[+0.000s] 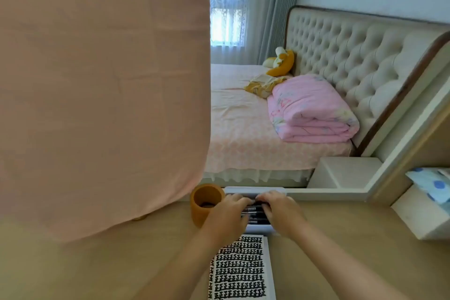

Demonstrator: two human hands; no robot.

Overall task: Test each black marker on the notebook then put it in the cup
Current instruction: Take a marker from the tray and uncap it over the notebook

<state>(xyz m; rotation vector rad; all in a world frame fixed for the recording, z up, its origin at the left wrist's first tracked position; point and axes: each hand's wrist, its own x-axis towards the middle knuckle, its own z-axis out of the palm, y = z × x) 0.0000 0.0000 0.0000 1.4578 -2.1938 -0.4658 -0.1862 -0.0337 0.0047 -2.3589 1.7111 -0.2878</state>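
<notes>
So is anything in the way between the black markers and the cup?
No, nothing visible. The markers lie under the left hand and right hand, and the cup stands just left of them, its mouth open upward. Only the left hand itself is between them.

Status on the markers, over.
Left grip, right grip both on black markers in white tray, hold unclear. Orange-brown cylindrical cup upright left of tray. Black-scribbled notebook nearside. Nothing blocking.
</notes>
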